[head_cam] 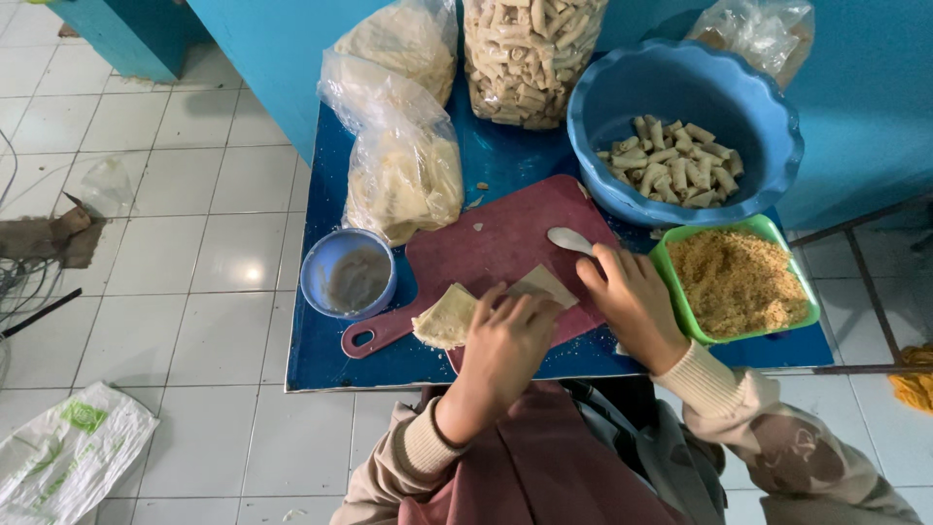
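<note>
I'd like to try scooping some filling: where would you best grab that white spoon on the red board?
Probably by the white spoon bowl end, which lies bare on the red cutting board; its handle is hidden under the right hand. Come from above on the blue bowl side.

A home food-prep corner: blue table, cutting board, bagged rolls, tiled floor.

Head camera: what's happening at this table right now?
A person works over a maroon cutting board. The left hand presses on a thin pastry wrapper beside a wrapper stack. The right hand rests near a white spoon. Finished rolls fill a blue basin.
</note>
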